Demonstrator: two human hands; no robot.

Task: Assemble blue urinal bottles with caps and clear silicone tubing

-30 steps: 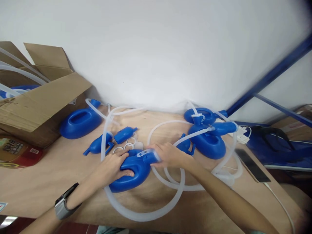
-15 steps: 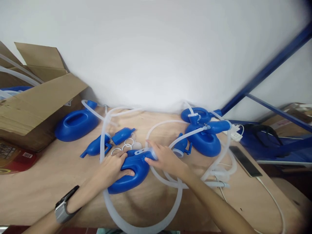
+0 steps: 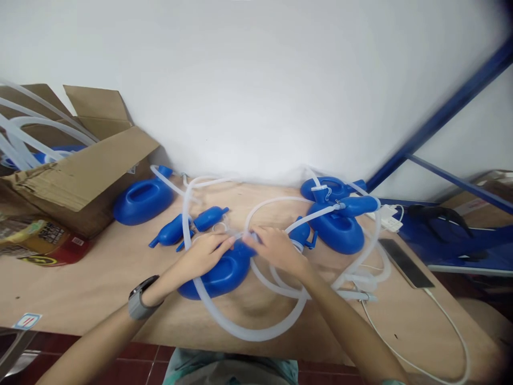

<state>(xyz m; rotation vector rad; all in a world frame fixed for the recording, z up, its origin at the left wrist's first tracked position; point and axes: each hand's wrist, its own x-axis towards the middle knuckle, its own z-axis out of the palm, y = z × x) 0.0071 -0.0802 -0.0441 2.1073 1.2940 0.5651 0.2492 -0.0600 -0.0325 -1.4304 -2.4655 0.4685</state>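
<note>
A blue plastic urinal bottle (image 3: 226,278) with a looped handle lies on the table before me, its neck pointing away to the right. My left hand (image 3: 208,254) rests over the bottle's upper left side, thumb stretched to the neck and fingers mostly hidden. My right hand (image 3: 278,248) grips the neck end, its fingertips close to the left thumb. The cap area between them is blurred. A translucent hose (image 3: 252,334) loops in front of the bottle. White rings (image 3: 219,227) and blue spouted pieces (image 3: 210,218) lie just beyond my left hand.
An open carton (image 3: 116,160) with hoses and blue bottles stands at left, beside a red package (image 3: 60,243). Another bottle (image 3: 144,200) lies near it. More bottles (image 3: 340,230) with hoses lie at right, near a phone (image 3: 404,262) and power strip (image 3: 387,219).
My left hand has shifted from around the bottle's handle up toward its neck. Both hands are now closer together there. The camera view has shifted, showing more of the carton and the table's front edge.
</note>
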